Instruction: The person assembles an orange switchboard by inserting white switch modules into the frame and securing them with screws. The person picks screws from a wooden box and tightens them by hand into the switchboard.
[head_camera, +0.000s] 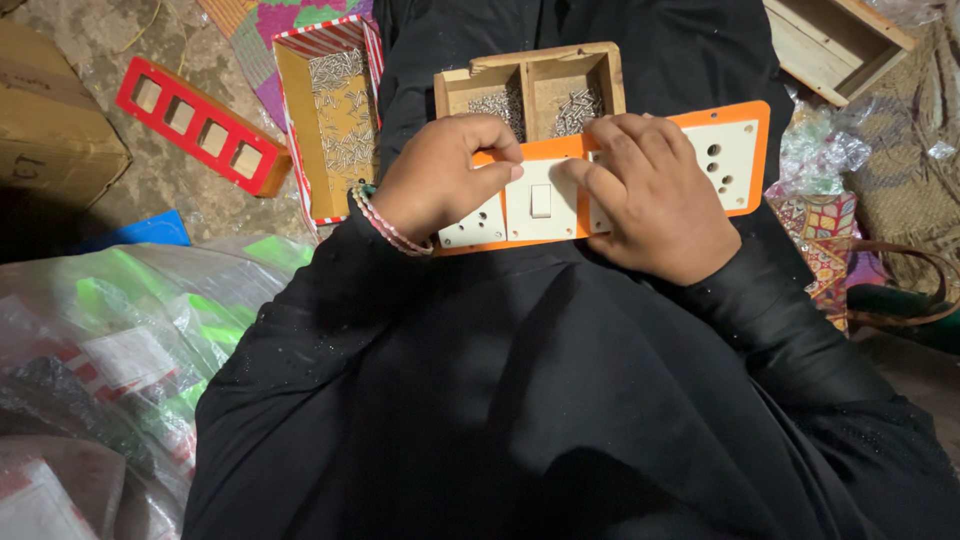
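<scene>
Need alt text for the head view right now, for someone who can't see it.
Both hands, left hand and right hand, press on an orange switch plate with white inserts lying on the person's black-clad lap. Behind it sits a small wooden tray of metal screws; a striped box of screws lies on the floor.

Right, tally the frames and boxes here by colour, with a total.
Orange switch plate frame, under both hands: 1
Red empty frame on the floor: 1
Red-striped cardboard box of small metal parts: 1
Wooden two-compartment box of small metal parts: 1
Total: 4
</scene>
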